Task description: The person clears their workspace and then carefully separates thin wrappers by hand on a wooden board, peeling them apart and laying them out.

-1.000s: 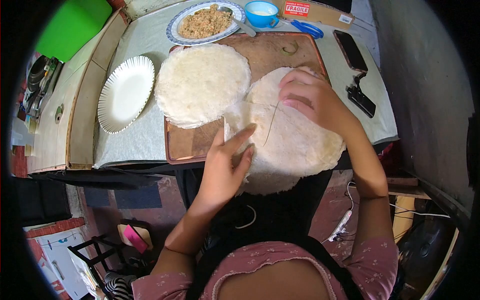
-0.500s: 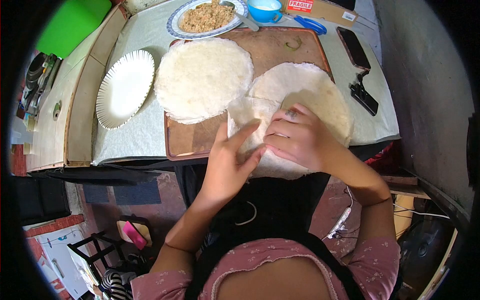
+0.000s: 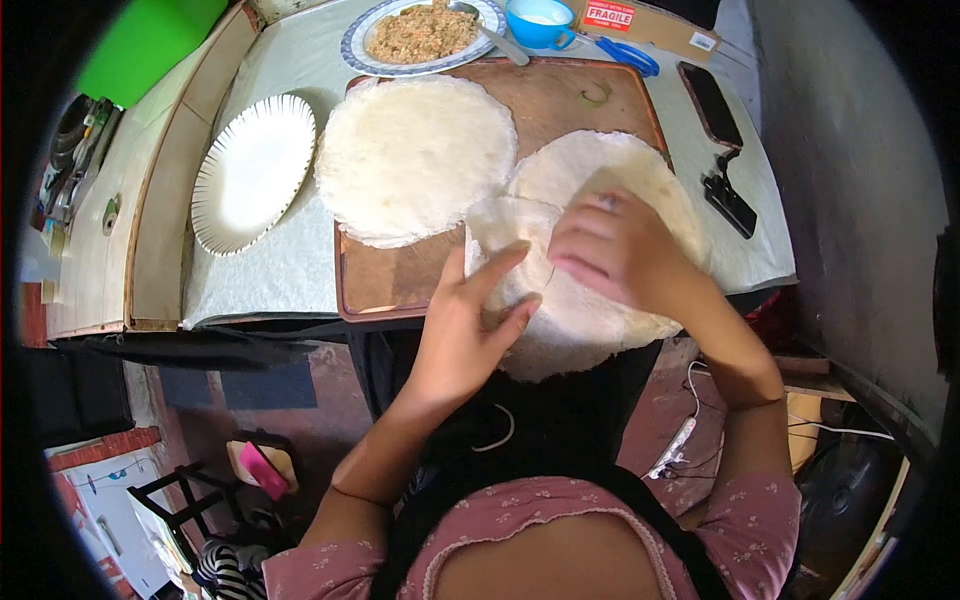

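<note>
A thin, round, pale wrapper sheet (image 3: 415,160) lies on the left of the brown wooden board (image 3: 385,283). More sheets (image 3: 600,160) overlap at the right, and the front sheet (image 3: 570,335) hangs past the board's near edge. My left hand (image 3: 470,325) rests on that front sheet's left part, thumb and index finger spread, nothing gripped. Over the sheet's middle, my right hand (image 3: 615,250) has its fingers curled together and blurred by motion; whether they pinch the sheet's edge is hidden.
Behind the board are a plate of chopped filling (image 3: 422,33) with a spoon, a blue cup (image 3: 540,22) and blue scissors (image 3: 625,55). A white paper plate (image 3: 253,175) lies left. At right are a phone (image 3: 710,103) and a black device (image 3: 733,205).
My right hand has shifted slightly right. The front sheet now reaches lower over the near edge, with more of its surface showing between my hands. My left hand keeps nearly the same pose.
</note>
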`<act>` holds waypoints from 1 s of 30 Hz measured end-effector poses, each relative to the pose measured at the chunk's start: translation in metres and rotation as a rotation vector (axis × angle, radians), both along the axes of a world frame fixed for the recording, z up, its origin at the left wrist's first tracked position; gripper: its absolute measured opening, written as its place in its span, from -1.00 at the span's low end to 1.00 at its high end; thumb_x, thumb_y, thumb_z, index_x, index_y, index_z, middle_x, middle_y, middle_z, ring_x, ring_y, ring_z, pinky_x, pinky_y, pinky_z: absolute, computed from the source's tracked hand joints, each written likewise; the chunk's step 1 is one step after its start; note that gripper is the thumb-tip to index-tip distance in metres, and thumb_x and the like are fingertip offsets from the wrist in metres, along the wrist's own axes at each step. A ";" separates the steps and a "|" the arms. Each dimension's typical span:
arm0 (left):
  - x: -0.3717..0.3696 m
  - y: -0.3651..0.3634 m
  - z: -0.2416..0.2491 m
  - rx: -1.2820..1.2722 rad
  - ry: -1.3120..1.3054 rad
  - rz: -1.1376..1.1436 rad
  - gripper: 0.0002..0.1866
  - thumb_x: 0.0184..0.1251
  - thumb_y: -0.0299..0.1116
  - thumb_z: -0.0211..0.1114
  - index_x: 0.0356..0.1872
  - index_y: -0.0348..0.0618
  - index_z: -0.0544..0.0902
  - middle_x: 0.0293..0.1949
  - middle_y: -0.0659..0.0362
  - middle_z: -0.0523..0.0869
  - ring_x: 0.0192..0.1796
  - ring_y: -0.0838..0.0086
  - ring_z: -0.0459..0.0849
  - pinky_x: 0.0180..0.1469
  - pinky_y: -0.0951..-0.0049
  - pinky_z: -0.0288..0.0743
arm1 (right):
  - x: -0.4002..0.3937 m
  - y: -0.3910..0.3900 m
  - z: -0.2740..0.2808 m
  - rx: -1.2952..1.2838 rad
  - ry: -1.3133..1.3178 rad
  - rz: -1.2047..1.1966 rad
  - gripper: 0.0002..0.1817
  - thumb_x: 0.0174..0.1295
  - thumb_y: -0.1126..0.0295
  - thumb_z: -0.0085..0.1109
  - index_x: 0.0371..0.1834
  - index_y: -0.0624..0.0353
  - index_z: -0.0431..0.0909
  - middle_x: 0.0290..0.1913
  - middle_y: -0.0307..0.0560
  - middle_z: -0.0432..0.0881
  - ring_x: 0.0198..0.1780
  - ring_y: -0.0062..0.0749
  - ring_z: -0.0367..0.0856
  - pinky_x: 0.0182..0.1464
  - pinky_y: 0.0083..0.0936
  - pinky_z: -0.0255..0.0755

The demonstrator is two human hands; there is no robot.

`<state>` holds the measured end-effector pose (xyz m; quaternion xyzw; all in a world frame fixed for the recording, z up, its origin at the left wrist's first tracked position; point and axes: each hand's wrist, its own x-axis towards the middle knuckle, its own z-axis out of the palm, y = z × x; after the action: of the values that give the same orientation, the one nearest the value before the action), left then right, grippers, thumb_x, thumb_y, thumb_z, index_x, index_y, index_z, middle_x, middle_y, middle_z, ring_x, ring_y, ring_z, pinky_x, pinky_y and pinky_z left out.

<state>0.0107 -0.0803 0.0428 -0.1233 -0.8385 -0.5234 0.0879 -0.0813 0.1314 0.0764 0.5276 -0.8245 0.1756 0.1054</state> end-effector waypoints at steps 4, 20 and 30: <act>-0.001 -0.002 -0.002 -0.011 0.019 -0.027 -0.51 0.18 -0.47 0.44 0.18 -0.24 0.60 0.07 -0.20 0.52 0.12 -0.10 0.58 0.17 0.18 0.47 | 0.021 -0.005 0.006 0.102 0.071 0.039 -0.84 0.02 0.37 0.35 -0.32 0.05 0.63 -0.18 -0.28 0.63 -0.04 -0.38 0.59 -0.04 -0.34 0.39; 0.001 -0.001 -0.002 -0.042 0.031 -0.012 -0.50 0.17 -0.47 0.43 0.18 -0.24 0.59 0.06 -0.21 0.51 0.10 -0.13 0.57 0.16 0.14 0.48 | 0.022 -0.022 0.000 0.225 0.382 0.132 -0.89 -0.07 0.32 0.26 -0.49 0.06 0.60 -0.41 -0.18 0.49 -0.28 -0.32 0.60 -0.22 -0.36 0.40; 0.002 -0.001 -0.001 0.030 -0.046 0.006 -0.51 0.17 -0.42 0.46 0.17 -0.19 0.63 0.11 -0.16 0.57 0.20 -0.02 0.56 0.26 0.18 0.41 | 0.004 -0.014 0.023 0.089 -0.157 0.157 -0.82 0.07 0.36 0.33 -0.31 0.13 0.56 -0.29 -0.15 0.52 -0.18 -0.18 0.56 -0.15 -0.31 0.46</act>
<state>0.0129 -0.0813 0.0415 -0.1073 -0.8328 -0.5382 0.0723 -0.0769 0.1169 0.0994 0.5794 -0.7932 0.1872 0.0027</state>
